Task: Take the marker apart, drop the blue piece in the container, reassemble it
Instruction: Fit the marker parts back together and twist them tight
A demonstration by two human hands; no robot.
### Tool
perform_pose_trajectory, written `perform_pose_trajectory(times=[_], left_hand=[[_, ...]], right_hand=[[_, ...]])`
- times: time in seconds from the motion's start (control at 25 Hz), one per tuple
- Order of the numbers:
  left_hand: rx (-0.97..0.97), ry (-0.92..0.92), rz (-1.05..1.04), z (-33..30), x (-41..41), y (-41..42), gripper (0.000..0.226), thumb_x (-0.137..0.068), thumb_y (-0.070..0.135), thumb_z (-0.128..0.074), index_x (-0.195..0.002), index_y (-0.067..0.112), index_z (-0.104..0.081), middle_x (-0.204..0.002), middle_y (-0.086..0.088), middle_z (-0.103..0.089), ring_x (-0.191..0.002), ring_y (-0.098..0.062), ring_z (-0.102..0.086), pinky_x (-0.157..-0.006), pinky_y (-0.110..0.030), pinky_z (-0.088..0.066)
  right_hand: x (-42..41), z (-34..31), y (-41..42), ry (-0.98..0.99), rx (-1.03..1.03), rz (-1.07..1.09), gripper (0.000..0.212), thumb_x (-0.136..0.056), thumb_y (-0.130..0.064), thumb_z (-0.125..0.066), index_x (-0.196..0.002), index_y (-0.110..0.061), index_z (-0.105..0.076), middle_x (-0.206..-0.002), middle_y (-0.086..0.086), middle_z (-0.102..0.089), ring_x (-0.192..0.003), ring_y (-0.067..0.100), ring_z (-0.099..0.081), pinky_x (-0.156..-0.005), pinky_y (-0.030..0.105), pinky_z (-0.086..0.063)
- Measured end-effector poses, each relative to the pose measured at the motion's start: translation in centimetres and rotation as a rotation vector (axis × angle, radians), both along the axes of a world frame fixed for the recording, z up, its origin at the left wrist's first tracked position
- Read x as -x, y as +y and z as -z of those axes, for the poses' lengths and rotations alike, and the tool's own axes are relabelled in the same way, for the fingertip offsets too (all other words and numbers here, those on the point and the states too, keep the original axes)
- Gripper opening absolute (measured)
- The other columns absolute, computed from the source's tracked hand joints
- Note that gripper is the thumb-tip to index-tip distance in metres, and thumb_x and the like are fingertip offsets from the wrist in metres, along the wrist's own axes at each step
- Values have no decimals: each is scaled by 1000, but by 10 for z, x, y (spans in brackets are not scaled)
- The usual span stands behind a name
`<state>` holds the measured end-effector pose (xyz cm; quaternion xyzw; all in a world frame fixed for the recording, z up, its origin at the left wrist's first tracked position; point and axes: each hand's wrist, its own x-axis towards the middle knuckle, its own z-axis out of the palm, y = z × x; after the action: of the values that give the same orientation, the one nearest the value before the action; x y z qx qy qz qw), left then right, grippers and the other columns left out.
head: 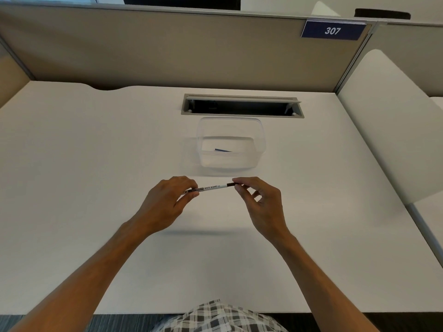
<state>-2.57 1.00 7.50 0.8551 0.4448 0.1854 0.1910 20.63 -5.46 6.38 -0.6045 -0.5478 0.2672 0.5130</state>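
A white whiteboard marker (212, 187) with black print is held level above the desk, just in front of the clear plastic container (260, 149). My left hand (167, 202) grips its left end with thumb and fingers. My right hand (259, 200) pinches the dark end piece at its right end between thumb and forefinger. A small blue piece (223, 150) lies on the bottom of the container.
An open cable slot (242, 107) is set into the white desk (96, 164) behind the container. A beige partition (167, 49) with a blue sign reading 307 stands at the back. A white panel (388, 125) borders the right side.
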Motion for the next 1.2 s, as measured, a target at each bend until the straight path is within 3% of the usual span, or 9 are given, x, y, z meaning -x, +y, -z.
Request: perform_pose_trajectory(times=[0.36, 0.6, 0.88, 1.0, 1.2], left_hand=[[-26, -10, 2, -4, -3, -3, 20, -97, 36, -45, -101, 24, -60, -102, 13, -63, -92, -12, -58, -77, -31, -45], [-230, 58, 58, -9, -5, -8, 24, -97, 29, -44, -98, 13, -62, -124, 2, -61, -128, -19, -46, -87, -34, -43], [-277, 81, 95, -16, -9, -11, 32, -99, 31, -36, -98, 11, -61, -121, -1, -63, -126, -22, -49, -88, -36, -45], [-316, 96, 110, -18, -10, -12, 30, -100, 31, -37, -97, 12, -60, -119, 0, -63, -123, -20, -50, -84, -34, -45], [-346, 134, 132, -19, -9, -12, 28, -99, 32, -40, -98, 14, -60, -118, 0, -64, -120, -20, -53, -82, -33, -46]], right_hand=[[0, -4, 0, 79, 58, -29, 11, -90, -22, -71, -92, -31, -75, -91, -21, -74, -84, 6, -67, -65, 23, -44], [-3, -8, -1, 62, 63, -75, 8, -93, -25, -66, -92, -32, -70, -91, -20, -73, -88, 7, -66, -65, 24, -44], [1, -6, 1, -32, -4, -101, 17, -100, -31, -50, -95, -21, -62, -89, -13, -66, -86, 12, -64, -65, 17, -43], [1, -4, 3, -37, -22, -98, 22, -101, -28, -47, -90, -16, -61, -91, -10, -61, -82, 16, -62, -65, 23, -44], [0, -8, 2, -41, 5, -77, 36, -100, -41, -45, -77, -19, -61, -88, -11, -59, -79, 14, -59, -61, 18, -37]])
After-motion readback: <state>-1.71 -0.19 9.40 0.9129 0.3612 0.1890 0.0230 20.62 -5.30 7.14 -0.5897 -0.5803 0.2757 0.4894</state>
